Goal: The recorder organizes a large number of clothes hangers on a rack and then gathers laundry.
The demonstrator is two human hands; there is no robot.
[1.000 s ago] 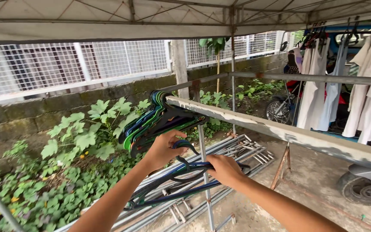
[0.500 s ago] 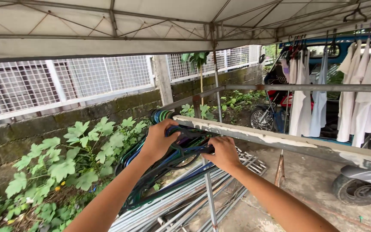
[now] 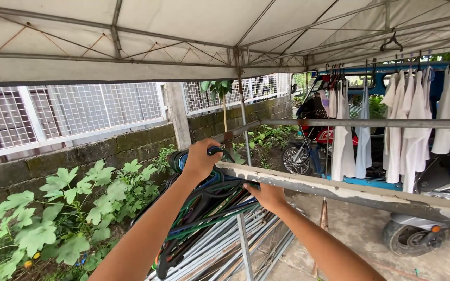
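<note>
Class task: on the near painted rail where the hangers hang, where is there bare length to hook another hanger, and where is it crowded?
Bare: the painted rail from the right hand rightward to the frame edge. Crowded: its left end, where the hanger bunch hangs under the left hand. The far pole has shirts behind it.

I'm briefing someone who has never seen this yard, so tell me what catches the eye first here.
A thick bunch of plastic hangers, dark with green and blue ones, dangles from the end of a peeling metal rail at centre, the left hand gripping their hooks and the right hand beneath the rail. At right, white garments hang in a row under the canopy. Broad green leaves fill the lower left against a mossy block wall.
</note>
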